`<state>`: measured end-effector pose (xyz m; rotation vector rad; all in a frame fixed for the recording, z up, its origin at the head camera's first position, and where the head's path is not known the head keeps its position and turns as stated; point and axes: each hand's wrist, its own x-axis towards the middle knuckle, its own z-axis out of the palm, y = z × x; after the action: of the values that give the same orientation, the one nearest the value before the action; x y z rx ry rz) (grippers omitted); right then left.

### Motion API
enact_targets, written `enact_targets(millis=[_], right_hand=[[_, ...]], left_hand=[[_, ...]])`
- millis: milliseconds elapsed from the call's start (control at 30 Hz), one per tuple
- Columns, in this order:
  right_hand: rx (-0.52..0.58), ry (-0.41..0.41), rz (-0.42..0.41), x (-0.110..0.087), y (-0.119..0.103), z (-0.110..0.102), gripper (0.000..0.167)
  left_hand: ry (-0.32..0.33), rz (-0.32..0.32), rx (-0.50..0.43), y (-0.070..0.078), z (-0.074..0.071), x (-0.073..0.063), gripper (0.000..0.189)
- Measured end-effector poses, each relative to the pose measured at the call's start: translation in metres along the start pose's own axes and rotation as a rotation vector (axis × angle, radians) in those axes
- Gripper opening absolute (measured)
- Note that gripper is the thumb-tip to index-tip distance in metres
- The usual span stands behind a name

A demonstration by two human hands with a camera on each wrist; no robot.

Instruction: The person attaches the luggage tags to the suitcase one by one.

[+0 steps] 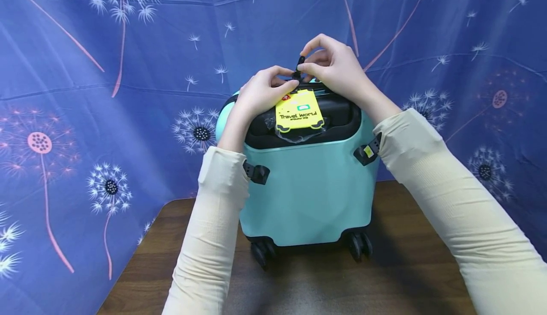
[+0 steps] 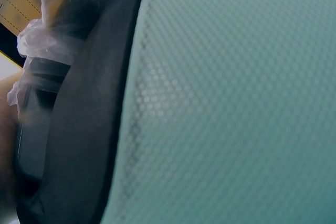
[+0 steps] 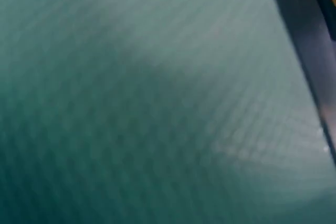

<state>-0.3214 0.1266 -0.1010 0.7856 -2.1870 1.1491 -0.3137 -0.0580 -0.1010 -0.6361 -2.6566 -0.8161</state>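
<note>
A small turquoise suitcase (image 1: 307, 191) stands upright, with a black recessed top panel. On that panel lies a yellow luggage tag (image 1: 300, 111) lettered "Travel World", its short black strap (image 1: 301, 62) sticking up behind it. My right hand (image 1: 337, 68) pinches the strap's upper end between thumb and fingers. Lower down, my left hand (image 1: 262, 92) pinches the strap's base just above the tag, its fingertips close to the right hand's. The textured shell (image 2: 226, 103) fills most of the left wrist view, and the shell (image 3: 157, 103) is blurred in the right wrist view; neither shows the fingertips.
Clear plastic wrap (image 2: 44, 40) bunches around the tag and the suitcase's top handle area. Black caster wheels (image 1: 360, 245) rest on a dark wooden table (image 1: 410, 267). Behind hangs a blue dandelion-print cloth (image 1: 145, 130).
</note>
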Motion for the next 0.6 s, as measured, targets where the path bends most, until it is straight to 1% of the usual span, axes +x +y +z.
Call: enact_targets(millis=[100, 233, 433, 600], right_hand=[[-0.085, 0.031, -0.051, -0.0007, -0.0002, 0.0011, 0.026], [-0.164, 0.062, -0.084, -0.0018, -0.0006, 0.0006, 0.028], [-0.228, 0.083, -0.133, -0.0026, 0.0000, 0.0007, 0.029], [-0.254, 0.063, -0.159, -0.0020, 0.0010, 0.0015, 0.024]], left_hand=[[0.011, -0.013, -0.002, -0.0005, 0.0000, -0.0002, 0.045], [0.023, -0.007, -0.007, -0.0008, 0.0005, 0.0000, 0.042], [0.030, 0.005, -0.001, -0.0005, 0.0012, -0.0001, 0.041], [0.026, 0.004, 0.008, -0.0009, 0.0014, 0.0002, 0.040]])
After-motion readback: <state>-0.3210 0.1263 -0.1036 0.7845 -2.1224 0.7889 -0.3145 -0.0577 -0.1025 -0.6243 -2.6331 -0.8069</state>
